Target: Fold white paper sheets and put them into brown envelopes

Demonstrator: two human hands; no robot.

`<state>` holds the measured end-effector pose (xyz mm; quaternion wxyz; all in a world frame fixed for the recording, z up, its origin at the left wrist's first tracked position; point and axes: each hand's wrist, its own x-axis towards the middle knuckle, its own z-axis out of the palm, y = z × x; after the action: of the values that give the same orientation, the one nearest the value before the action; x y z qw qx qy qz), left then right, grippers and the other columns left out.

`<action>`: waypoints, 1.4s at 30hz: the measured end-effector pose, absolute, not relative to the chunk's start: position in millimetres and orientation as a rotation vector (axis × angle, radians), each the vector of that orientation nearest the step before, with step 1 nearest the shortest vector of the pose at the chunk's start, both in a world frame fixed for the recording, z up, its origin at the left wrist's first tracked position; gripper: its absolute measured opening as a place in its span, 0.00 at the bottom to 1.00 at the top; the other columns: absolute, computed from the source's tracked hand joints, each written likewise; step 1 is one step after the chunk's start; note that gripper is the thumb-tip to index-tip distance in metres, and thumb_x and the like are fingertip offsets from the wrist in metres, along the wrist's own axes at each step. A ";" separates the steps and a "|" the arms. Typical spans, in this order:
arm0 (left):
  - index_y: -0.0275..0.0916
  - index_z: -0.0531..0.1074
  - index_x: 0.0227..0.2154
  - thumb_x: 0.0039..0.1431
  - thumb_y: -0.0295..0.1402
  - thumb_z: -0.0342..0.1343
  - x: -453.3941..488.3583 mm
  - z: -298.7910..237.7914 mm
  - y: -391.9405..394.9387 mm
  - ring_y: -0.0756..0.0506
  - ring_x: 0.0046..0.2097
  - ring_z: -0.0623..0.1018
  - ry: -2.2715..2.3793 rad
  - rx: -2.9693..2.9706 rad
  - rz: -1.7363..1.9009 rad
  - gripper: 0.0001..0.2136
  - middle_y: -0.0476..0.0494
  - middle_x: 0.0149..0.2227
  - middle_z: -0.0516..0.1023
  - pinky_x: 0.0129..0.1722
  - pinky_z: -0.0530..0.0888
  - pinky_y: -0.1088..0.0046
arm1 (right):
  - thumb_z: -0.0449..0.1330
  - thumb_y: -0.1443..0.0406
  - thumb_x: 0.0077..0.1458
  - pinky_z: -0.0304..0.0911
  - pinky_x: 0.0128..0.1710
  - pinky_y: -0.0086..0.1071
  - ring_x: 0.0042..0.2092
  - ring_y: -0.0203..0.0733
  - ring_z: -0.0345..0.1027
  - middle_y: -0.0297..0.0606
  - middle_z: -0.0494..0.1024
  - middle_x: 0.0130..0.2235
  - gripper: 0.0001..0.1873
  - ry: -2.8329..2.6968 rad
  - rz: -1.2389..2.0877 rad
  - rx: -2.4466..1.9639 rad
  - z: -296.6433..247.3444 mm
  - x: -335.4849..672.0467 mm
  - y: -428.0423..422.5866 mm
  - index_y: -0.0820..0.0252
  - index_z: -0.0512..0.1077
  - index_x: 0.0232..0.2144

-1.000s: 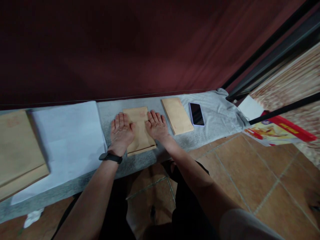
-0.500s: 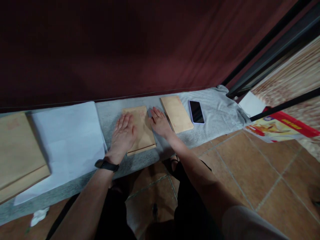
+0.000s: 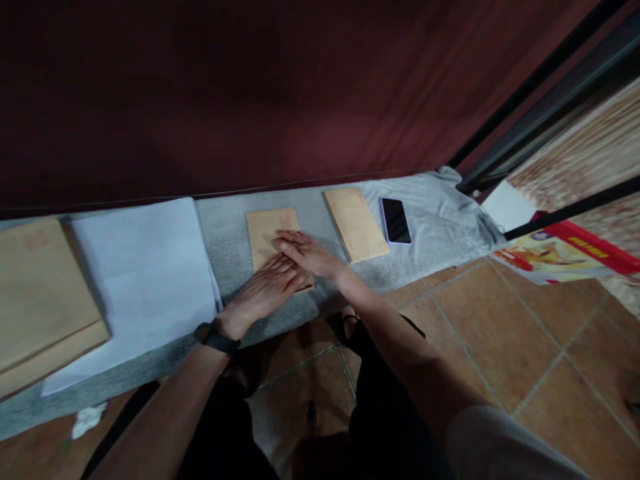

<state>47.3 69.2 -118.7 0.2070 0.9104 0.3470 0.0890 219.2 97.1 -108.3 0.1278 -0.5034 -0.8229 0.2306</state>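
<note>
A brown paper envelope (image 3: 270, 227) lies flat on the grey cloth, its lower part covered by my hands. My left hand (image 3: 267, 285) rests on its lower half, fingers stretched out and pointing up to the right. My right hand (image 3: 307, 253) lies flat with extended fingers, its fingertips over the middle of the envelope and partly overlapping the left hand's fingers. Just right of them is a second brown envelope stack (image 3: 356, 223), apart from both hands. A dark watch is on my left wrist.
Large white paper sheets (image 3: 150, 273) lie to the left, with larger brown envelopes (image 3: 45, 287) over them. A phone (image 3: 395, 221) sits at the right on the grey cloth (image 3: 440, 213). A dark red surface rises behind. Crumpled white tissue (image 3: 89, 420) is on the tiled floor.
My right hand has moved left onto the envelope. My left hand has slid down and right, so the hands now meet and the envelope's upper part shows.
</note>
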 end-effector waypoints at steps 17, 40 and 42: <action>0.42 0.71 0.58 0.71 0.29 0.46 28.5 -114.3 11.4 0.44 0.62 0.73 0.880 2.645 0.323 0.18 0.41 0.61 0.75 0.64 0.69 0.63 | 0.41 0.53 0.73 0.32 0.75 0.44 0.75 0.41 0.38 0.33 0.46 0.75 0.31 -2.497 0.353 -1.556 -134.3 213.6 102.6 0.55 0.50 0.73; 0.35 0.74 0.50 0.61 0.18 0.52 13.7 -108.0 5.2 0.38 0.52 0.80 1.008 2.883 0.327 0.16 0.35 0.49 0.80 0.48 0.79 0.60 | 0.40 0.53 0.74 0.41 0.75 0.38 0.72 0.37 0.50 0.28 0.64 0.69 0.27 -2.379 1.292 -1.053 -109.5 226.8 42.3 0.48 0.62 0.68; 0.35 0.74 0.50 0.61 0.18 0.52 12.2 -107.7 2.8 0.38 0.51 0.80 0.995 2.884 0.321 0.16 0.35 0.49 0.80 0.48 0.79 0.60 | 0.40 0.49 0.73 0.44 0.74 0.40 0.73 0.40 0.50 0.29 0.64 0.69 0.29 -2.292 1.416 -1.092 -109.0 229.2 38.1 0.49 0.64 0.67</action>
<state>12.2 2.8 -107.7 0.0369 0.9395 0.3240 0.1046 229.2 38.1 -109.0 0.1168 -0.3730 -0.7831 0.4837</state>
